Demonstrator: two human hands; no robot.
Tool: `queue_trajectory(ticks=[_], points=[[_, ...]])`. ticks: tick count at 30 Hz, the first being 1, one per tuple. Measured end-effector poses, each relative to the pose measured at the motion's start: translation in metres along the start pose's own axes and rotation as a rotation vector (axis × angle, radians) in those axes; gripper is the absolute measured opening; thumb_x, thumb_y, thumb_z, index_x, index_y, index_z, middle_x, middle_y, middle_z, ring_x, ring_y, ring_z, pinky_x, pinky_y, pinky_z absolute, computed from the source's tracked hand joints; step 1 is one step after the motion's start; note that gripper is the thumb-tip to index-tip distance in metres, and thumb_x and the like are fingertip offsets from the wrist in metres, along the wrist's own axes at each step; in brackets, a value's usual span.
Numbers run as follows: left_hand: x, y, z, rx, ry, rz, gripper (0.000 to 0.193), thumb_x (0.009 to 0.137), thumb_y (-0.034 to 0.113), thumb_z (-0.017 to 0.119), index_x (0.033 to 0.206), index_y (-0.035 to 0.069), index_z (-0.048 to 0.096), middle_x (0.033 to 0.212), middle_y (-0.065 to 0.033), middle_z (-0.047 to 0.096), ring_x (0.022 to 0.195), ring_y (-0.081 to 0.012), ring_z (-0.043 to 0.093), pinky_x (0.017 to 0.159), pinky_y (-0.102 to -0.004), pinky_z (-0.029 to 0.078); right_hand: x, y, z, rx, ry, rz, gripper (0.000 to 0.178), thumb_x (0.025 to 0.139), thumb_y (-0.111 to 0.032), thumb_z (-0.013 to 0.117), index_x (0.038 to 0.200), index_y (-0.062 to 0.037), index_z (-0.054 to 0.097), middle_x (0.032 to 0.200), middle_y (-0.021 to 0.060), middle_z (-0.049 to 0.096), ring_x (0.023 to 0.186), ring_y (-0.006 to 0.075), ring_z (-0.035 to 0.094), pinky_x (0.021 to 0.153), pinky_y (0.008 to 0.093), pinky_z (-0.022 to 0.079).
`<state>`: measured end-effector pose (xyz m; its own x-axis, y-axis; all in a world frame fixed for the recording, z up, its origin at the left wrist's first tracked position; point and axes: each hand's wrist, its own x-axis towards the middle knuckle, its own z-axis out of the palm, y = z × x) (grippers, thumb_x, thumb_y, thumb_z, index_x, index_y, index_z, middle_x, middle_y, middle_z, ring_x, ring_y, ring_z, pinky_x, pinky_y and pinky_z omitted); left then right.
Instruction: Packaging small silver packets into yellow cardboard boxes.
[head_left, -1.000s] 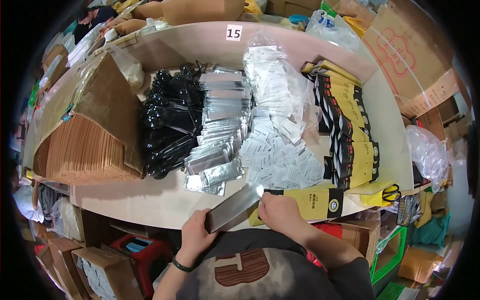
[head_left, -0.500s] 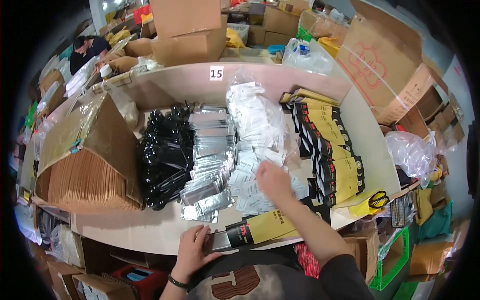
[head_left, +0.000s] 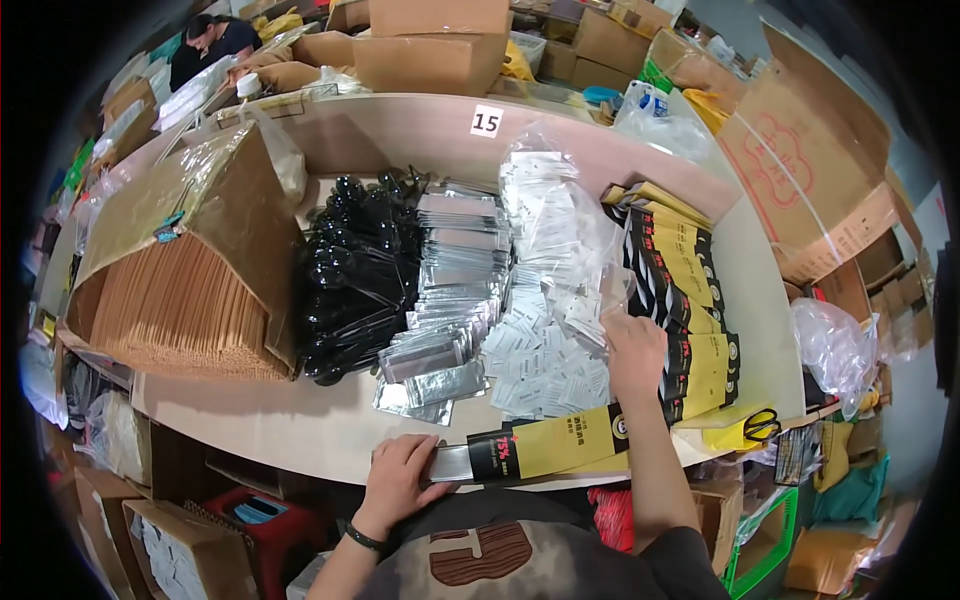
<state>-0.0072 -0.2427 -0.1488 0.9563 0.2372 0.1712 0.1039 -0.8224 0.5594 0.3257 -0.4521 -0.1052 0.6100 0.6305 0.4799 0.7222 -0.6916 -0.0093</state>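
My left hand is at the near edge of the table, thumb and fingers closed round the end of a flat silver packet. The packet's other end is inside a black and yellow card sleeve lying flat along that edge. Over the right border of a heap of small white sachets, my right hand has its fingers curled together. Whatever they may hold is hidden. A row of overlapping black and yellow sleeves lies just right of this hand. Silver packets are stacked left of the sachets.
Black glossy plastic-wrapped items lie beside a tilted carton of brown card pieces. A clear bag of white sachets rests farther back. Scissors sit at the right corner. A low board borders the table's far side; another person sits beyond.
My right hand has moved right, from the middle of the sachet heap to its right border. The left hand stays on the silver packet. The whole view has shifted slightly.
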Motion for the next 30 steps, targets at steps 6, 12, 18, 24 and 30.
queue_trajectory(ticks=[6, 12, 18, 24, 30], points=[[0.001, 0.003, 0.0, -0.002, -0.005, 0.011, 0.073, 0.067, 0.031, 0.084, 0.129, 0.007, 0.056, 0.12, -0.0113, 0.061, 0.111, -0.0308, 0.057, 0.096, -0.0447, 0.042, -0.014, -0.072, 0.022, 0.568, -0.244, -0.346, 0.009, 0.077, -0.007, 0.066, 0.085, -0.0038, 0.069, 0.106, 0.0121, 0.067, 0.103, 0.0311, 0.062, 0.087, 0.0453, 0.05], [0.001, 0.002, 0.001, -0.022, -0.007, 0.014, 0.073, 0.067, 0.032, 0.084, 0.13, 0.007, 0.056, 0.119, -0.0112, 0.06, 0.111, -0.0311, 0.057, 0.096, -0.0446, 0.042, -0.024, -0.101, 0.038, 0.238, -0.347, -0.328, 0.008, 0.076, -0.006, 0.064, 0.083, -0.0025, 0.065, 0.104, 0.0118, 0.062, 0.102, 0.0349, 0.058, 0.081, 0.0456, 0.05], [0.0, 0.0, 0.0, -0.006, -0.01, 0.013, 0.072, 0.067, 0.033, 0.084, 0.129, 0.008, 0.056, 0.12, -0.0106, 0.06, 0.11, -0.0311, 0.057, 0.096, -0.0447, 0.042, -0.008, -0.085, 0.03, 0.613, -0.204, -0.144, 0.007, 0.082, -0.008, 0.066, 0.082, -0.0021, 0.062, 0.098, 0.0133, 0.061, 0.09, 0.0353, 0.061, 0.079, 0.0439, 0.049], [0.001, -0.003, 0.0, -0.006, -0.029, 0.022, 0.072, 0.067, 0.033, 0.083, 0.129, 0.009, 0.056, 0.12, -0.0103, 0.059, 0.109, -0.0312, 0.057, 0.096, -0.0443, 0.041, 0.029, -0.072, 0.026, 0.517, -0.111, 0.094, 0.007, 0.085, -0.009, 0.065, 0.085, -0.002, 0.063, 0.098, 0.0164, 0.06, 0.092, 0.0365, 0.06, 0.082, 0.0444, 0.049], [0.004, 0.0, 0.001, -0.008, -0.033, 0.014, 0.072, 0.066, 0.032, 0.083, 0.129, 0.009, 0.056, 0.12, -0.0104, 0.059, 0.109, -0.0312, 0.057, 0.097, -0.0442, 0.041, -0.005, -0.088, 0.046, 0.314, -0.305, -0.04, 0.011, 0.085, -0.009, 0.067, 0.088, 0.0005, 0.063, 0.119, 0.0194, 0.059, 0.11, 0.0365, 0.058, 0.093, 0.0433, 0.048]])
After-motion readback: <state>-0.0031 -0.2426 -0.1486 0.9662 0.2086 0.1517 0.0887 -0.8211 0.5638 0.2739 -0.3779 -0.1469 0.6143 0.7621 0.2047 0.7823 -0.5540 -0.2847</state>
